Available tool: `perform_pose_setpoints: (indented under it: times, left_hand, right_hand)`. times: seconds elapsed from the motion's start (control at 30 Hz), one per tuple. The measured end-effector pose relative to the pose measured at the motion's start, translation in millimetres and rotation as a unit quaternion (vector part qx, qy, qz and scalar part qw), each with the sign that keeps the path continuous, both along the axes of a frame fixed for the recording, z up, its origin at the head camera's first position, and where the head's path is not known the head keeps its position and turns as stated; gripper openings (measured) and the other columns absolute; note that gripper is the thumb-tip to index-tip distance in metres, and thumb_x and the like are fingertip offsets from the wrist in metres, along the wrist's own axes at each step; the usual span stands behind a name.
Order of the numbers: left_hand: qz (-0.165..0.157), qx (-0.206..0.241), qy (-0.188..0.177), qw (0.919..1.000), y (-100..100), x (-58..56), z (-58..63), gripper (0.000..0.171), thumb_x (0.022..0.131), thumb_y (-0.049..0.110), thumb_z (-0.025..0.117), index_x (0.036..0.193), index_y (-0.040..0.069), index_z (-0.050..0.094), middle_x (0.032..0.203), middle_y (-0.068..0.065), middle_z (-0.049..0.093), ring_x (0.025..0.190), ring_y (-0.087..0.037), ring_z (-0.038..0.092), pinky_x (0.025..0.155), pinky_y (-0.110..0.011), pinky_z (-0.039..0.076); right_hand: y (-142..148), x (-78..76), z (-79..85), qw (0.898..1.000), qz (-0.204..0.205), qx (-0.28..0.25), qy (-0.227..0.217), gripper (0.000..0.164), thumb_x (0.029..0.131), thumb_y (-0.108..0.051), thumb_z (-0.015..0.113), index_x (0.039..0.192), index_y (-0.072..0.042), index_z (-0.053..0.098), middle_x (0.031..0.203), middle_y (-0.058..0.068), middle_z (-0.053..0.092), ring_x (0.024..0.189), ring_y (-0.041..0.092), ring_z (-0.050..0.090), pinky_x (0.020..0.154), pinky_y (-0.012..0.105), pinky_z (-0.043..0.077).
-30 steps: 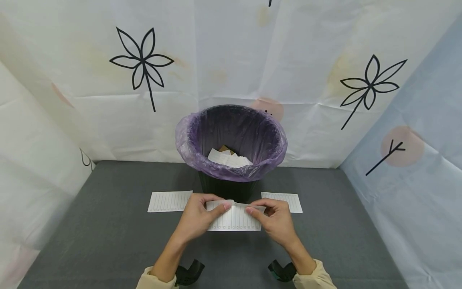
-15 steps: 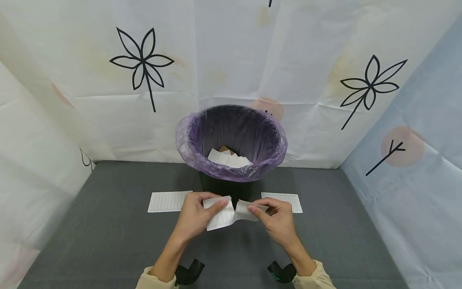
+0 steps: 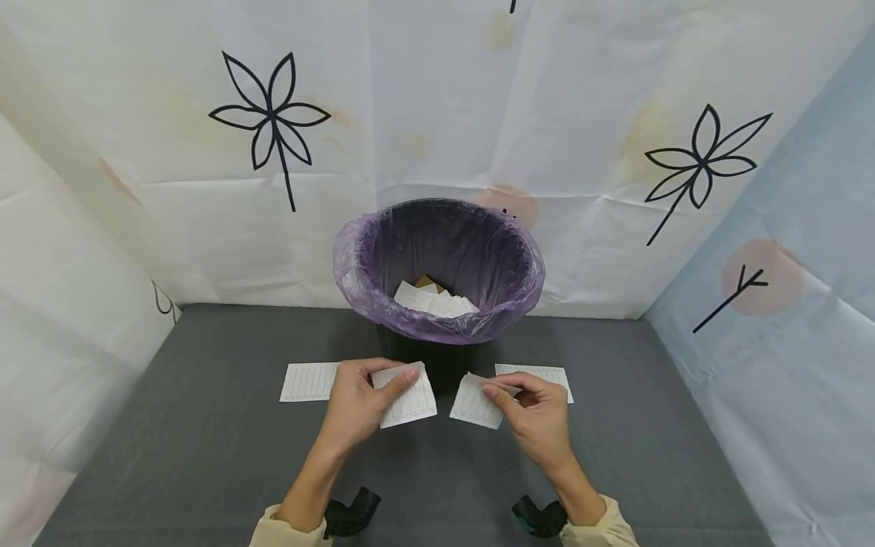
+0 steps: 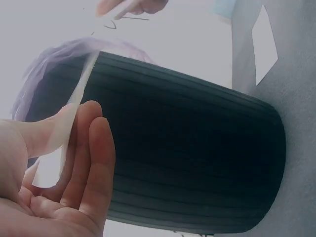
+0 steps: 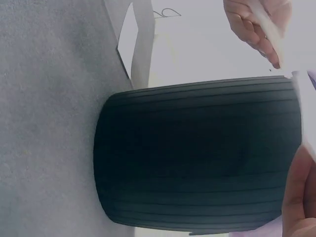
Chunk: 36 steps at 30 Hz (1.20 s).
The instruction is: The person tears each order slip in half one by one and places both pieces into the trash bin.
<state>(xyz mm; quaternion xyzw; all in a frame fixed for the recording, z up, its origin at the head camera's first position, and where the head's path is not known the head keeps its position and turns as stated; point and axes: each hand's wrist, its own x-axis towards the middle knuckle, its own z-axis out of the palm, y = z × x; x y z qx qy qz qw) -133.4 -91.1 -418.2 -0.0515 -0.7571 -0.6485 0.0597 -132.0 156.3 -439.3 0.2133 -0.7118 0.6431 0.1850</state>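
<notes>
Head view, left to right. What's first?

Left card point(image 3: 307, 382), flat on the grey worktop point(image 3: 205, 456), inner end hidden by the left hand point(image 3: 358, 399). That hand pinches the left piece point(image 3: 410, 404), thumb on the near face, fingers behind.

And the middle?

Dark bin point(image 3: 437, 357), purple liner point(image 3: 355, 281) folded over the rim, white scraps point(image 3: 437, 304) inside. The held pieces are up in front of it, a gap between them. Gap to the bin wall: can't tell. Likely one ruled slip, fully parted.

Right side?

Right piece point(image 3: 474, 404), slightly tilted, pinched by the right hand point(image 3: 543, 418). Right wrist view crops that hand; finger detail poor. Right card point(image 3: 550, 374) lies beyond, partly covered.

Handling advice?

Thin stuff, probably floppy. I'd keep each pinch firm and close to the parted edge, so no strip folds back. Draw apart level and slowly; a jerk could shed a sliver. Stay clear of the liner, and keep both wrists off the flat cards. For any further tear, square one piece on the other first.
</notes>
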Motion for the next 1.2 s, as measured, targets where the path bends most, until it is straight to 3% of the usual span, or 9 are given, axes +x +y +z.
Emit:
perform_pose_setpoints:
  times: [0.2, 0.33, 0.4, 0.57, 0.77, 0.87, 0.97, 1.1, 1.2]
  left_hand:
    - [0.006, -0.005, -0.001, 1.0000, -6.1, 2.4, 5.6, 0.011, 0.086, 0.006, 0.082, 0.092, -0.003, 0.079, 0.077, -0.011, 0.073, 0.056, -0.016, 0.065, 0.050, -0.027, 0.051]
    - [-0.008, -0.014, 0.008, 0.9998, -8.5, 4.6, 11.7, 0.012, 0.086, 0.010, 0.082, 0.092, -0.001, 0.080, 0.076, -0.009, 0.073, 0.057, -0.015, 0.065, 0.050, -0.028, 0.052]
    - [-0.018, -0.016, 0.014, 0.9996, -9.2, 6.2, 16.8, 0.012, 0.087, 0.011, 0.082, 0.091, 0.001, 0.080, 0.077, -0.008, 0.073, 0.057, -0.016, 0.066, 0.050, -0.029, 0.052]
    - [-0.048, -0.029, 0.060, 0.9967, -10.2, 10.5, 34.9, 0.008, 0.087, 0.014, 0.082, 0.091, 0.007, 0.081, 0.081, -0.001, 0.075, 0.064, -0.016, 0.068, 0.054, -0.030, 0.055]
    - [-0.069, -0.065, 0.121, 0.9881, -10.2, 11.1, 59.1, 0.004, 0.088, 0.013, 0.081, 0.091, 0.011, 0.082, 0.087, 0.007, 0.076, 0.075, -0.012, 0.068, 0.062, -0.027, 0.054]
    - [-0.074, -0.079, 0.134, 0.9851, -9.8, 9.8, 71.0, 0.005, 0.088, 0.014, 0.081, 0.092, 0.012, 0.082, 0.087, 0.008, 0.076, 0.066, -0.008, 0.061, 0.056, -0.024, 0.049]
    - [-0.079, -0.088, 0.147, 0.9821, -10.3, 8.1, 82.7, 0.005, 0.089, 0.014, 0.081, 0.093, 0.013, 0.082, 0.085, 0.008, 0.075, 0.050, -0.003, 0.041, 0.045, -0.022, 0.036]
    - [-0.081, -0.100, 0.157, 0.9792, -11.6, 4.8, 98.5, 0.005, 0.089, 0.015, 0.080, 0.094, 0.014, 0.082, 0.085, 0.009, 0.075, 0.045, -0.002, 0.020, 0.041, -0.024, 0.021]
    - [-0.083, -0.106, 0.149, 0.9796, -13.1, 1.4, 110.7, 0.005, 0.089, 0.016, 0.080, 0.094, 0.014, 0.081, 0.068, 0.008, 0.068, 0.043, -0.004, 0.019, 0.040, -0.024, 0.020]
  right_hand:
    - [7.1, -0.7, 5.5, 1.000, 0.001, 0.008, 0.025, 0.018, 0.080, 0.020, 0.074, 0.087, 0.003, 0.075, 0.081, 0.004, 0.074, 0.039, 0.012, 0.028, 0.038, 0.026, 0.029]
    - [10.7, 0.3, 12.5, 0.999, 0.017, 0.008, 0.027, 0.018, 0.081, 0.019, 0.073, 0.089, 0.004, 0.075, 0.084, 0.005, 0.074, 0.042, 0.007, 0.035, 0.041, 0.024, 0.033]
    - [12.3, 0.4, 16.7, 0.999, 0.025, 0.007, 0.029, 0.018, 0.081, 0.020, 0.073, 0.090, 0.004, 0.075, 0.085, 0.005, 0.075, 0.046, 0.006, 0.046, 0.044, 0.022, 0.039]
    - [14.4, 0.3, 31.7, 0.998, 0.044, 0.013, 0.037, 0.016, 0.082, 0.018, 0.073, 0.091, 0.004, 0.075, 0.085, 0.005, 0.074, 0.062, 0.010, 0.062, 0.053, 0.021, 0.048]
    - [15.8, -2.3, 56.3, 0.996, 0.061, 0.034, 0.046, 0.012, 0.083, 0.012, 0.076, 0.092, 0.003, 0.076, 0.085, 0.008, 0.074, 0.067, 0.010, 0.062, 0.052, 0.024, 0.045]
    - [17.8, -6.1, 70.1, 0.995, 0.067, 0.048, 0.058, 0.012, 0.084, 0.011, 0.076, 0.092, 0.002, 0.076, 0.086, 0.009, 0.075, 0.068, 0.011, 0.063, 0.052, 0.024, 0.044]
    - [20.4, -9.5, 84.7, 0.993, 0.072, 0.064, 0.062, 0.010, 0.085, 0.009, 0.076, 0.092, 0.001, 0.077, 0.088, 0.009, 0.075, 0.073, 0.013, 0.065, 0.056, 0.023, 0.046]
    - [23.9, -13.7, 103.5, 0.991, 0.082, 0.074, 0.074, 0.009, 0.086, 0.007, 0.076, 0.093, 0.003, 0.076, 0.089, 0.009, 0.075, 0.078, 0.014, 0.068, 0.062, 0.022, 0.051]
    - [26.4, -17.2, 116.0, 0.989, 0.088, 0.076, 0.086, 0.010, 0.085, 0.009, 0.076, 0.094, 0.004, 0.076, 0.089, 0.009, 0.075, 0.077, 0.014, 0.069, 0.063, 0.022, 0.052]
